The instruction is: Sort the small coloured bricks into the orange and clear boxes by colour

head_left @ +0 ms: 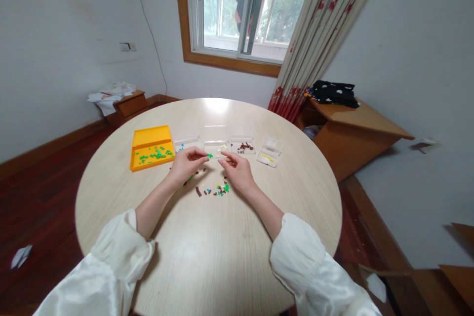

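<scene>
My left hand (188, 164) is closed in a pinch, with a small green piece (210, 155) at its fingertips. Just opposite, the fingers of my right hand (237, 172) are also pinched; something pale and thin shows near their tips, too small to name. Both hands hover over the middle of the round table (207, 247). Below them a loose curve of small brown, green, blue and yellow pieces (225, 187) lies on the tabletop. Part of that curve is hidden by my left hand.
An open yellow box (134, 162) of green pieces stands at the left. Clear boxes line the back: one with brown pieces (245, 147), another with yellow pieces (267, 158). A wooden cabinet (355, 128) with dark cloth (335, 93) stands beyond the table's right edge.
</scene>
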{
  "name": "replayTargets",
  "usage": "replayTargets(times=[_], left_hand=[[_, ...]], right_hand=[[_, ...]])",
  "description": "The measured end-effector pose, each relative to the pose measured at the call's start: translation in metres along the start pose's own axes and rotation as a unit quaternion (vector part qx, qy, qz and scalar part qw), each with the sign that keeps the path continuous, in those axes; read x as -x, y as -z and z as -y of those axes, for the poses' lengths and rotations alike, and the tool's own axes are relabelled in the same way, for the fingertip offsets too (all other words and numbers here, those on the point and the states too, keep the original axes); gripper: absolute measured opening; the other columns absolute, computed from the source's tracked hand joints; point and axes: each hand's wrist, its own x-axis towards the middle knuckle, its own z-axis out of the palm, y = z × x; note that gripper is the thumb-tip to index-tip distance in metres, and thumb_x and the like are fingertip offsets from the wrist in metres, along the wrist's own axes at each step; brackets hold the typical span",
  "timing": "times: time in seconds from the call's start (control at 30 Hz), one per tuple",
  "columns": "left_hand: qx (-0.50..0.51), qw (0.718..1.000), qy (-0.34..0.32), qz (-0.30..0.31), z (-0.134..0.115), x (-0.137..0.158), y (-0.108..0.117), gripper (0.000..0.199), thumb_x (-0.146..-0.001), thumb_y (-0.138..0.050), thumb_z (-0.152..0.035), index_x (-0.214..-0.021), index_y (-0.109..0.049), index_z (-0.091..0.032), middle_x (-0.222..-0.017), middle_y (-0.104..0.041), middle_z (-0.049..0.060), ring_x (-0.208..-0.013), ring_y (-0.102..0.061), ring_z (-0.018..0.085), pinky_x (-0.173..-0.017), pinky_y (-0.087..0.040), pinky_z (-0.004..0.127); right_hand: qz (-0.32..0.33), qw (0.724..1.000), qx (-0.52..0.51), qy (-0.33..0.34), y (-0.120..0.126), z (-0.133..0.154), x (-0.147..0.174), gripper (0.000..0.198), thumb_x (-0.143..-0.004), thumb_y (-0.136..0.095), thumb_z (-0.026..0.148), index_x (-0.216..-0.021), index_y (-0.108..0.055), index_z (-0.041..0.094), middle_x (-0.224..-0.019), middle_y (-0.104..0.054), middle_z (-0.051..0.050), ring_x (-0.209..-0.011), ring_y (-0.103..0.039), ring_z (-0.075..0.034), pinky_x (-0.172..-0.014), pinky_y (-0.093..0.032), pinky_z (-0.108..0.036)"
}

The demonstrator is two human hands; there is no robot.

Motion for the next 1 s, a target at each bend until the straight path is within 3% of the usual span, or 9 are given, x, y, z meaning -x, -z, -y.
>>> replayTargets(times=[0.3,0.73,0.87,1.0], left_hand=[[0.007,0.997,-0.074,-0.031,-0.002,-0.002,0.002,0.019,-0.057,-0.074,-0.032,-0.058,-0.064,-0.017,-0.073,-0.065,0.004,-0.075,-0.06,0.017,-0.074,-0.048,0.03],[0.066,0.995,-0.04,-0.057,-0.003,-0.001,0.0,0.027,-0.051,-0.082,-0.032,-0.063,-0.064,-0.016,-0.064,-0.062,0.0,-0.062,-0.056,0.013,-0.063,-0.045,0.026],[0.163,0.982,-0.003,-0.095,-0.003,-0.004,0.002,0.033,-0.047,-0.084,-0.033,-0.068,-0.066,-0.015,-0.069,-0.065,0.001,-0.067,-0.057,0.012,-0.067,-0.046,0.026],[0.3,0.943,0.061,-0.127,0.0,-0.009,0.011,0.034,-0.047,-0.085,-0.026,-0.071,-0.065,-0.014,-0.072,-0.065,0.001,-0.068,-0.057,0.009,-0.069,-0.046,0.023]], right_hand=[[0.0,0.999,0.023,0.023,0.002,0.0,0.001,0.036,-0.074,-0.064,0.032,-0.105,-0.067,0.013,-0.074,-0.067,-0.005,-0.063,-0.057,-0.013,-0.063,-0.049,-0.027],[-0.005,0.999,0.016,0.037,0.0,-0.002,0.001,0.034,-0.074,-0.062,0.03,-0.103,-0.067,0.012,-0.071,-0.065,-0.003,-0.061,-0.055,-0.011,-0.063,-0.049,-0.025],[0.0,0.999,0.02,0.043,0.001,-0.003,0.002,0.031,-0.075,-0.061,0.031,-0.1,-0.068,0.013,-0.07,-0.064,-0.003,-0.061,-0.055,-0.011,-0.063,-0.049,-0.025],[0.008,0.998,0.029,0.051,0.002,-0.003,0.003,0.029,-0.076,-0.06,0.032,-0.097,-0.068,0.014,-0.07,-0.064,-0.002,-0.061,-0.055,-0.011,-0.062,-0.049,-0.026]])
